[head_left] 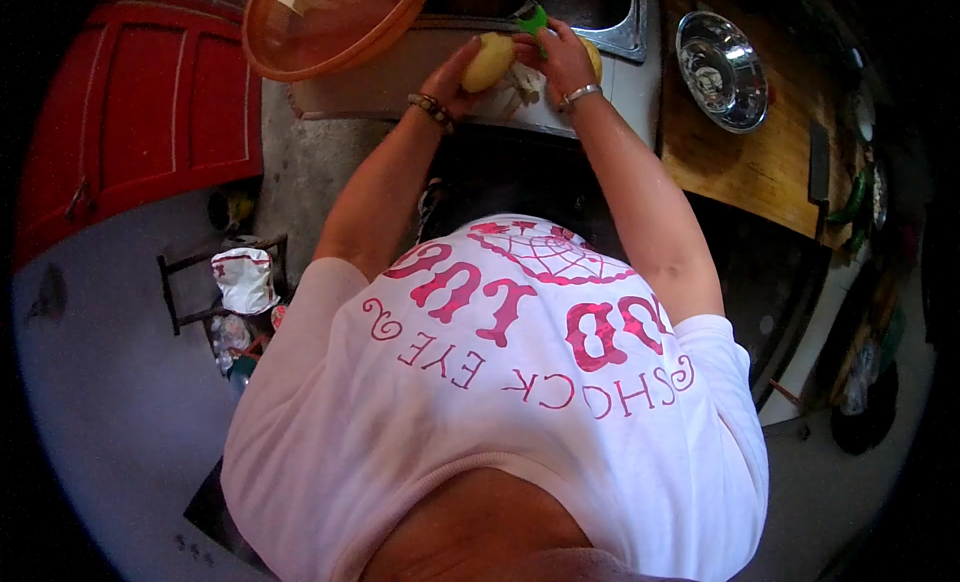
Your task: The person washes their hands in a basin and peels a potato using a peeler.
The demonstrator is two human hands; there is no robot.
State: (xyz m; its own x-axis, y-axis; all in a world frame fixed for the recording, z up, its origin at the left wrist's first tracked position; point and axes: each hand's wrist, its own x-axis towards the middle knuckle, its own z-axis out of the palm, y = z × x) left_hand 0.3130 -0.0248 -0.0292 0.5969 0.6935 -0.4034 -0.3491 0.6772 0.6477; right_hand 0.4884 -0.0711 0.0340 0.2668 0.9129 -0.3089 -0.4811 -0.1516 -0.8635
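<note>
At the top centre, my left hand (452, 82) is wrapped round a pale yellow, peeled-looking potato (487, 64). My right hand (566, 60) is closed on a green-headed tool (533, 22), beside the potato's right side. A second yellow piece (594, 56) shows partly behind my right hand. Pale scraps (522, 88) lie on the white counter (630, 94) below and between my hands. The tool's handle is mostly hidden by my fingers.
An orange basin (378, 48) stands left of my hands. Behind them is a metal sink (632, 32). A shiny steel bowl (722, 72) rests on a wooden board (700, 167) at the right. Red cabinet doors (140, 102) stand at the far left.
</note>
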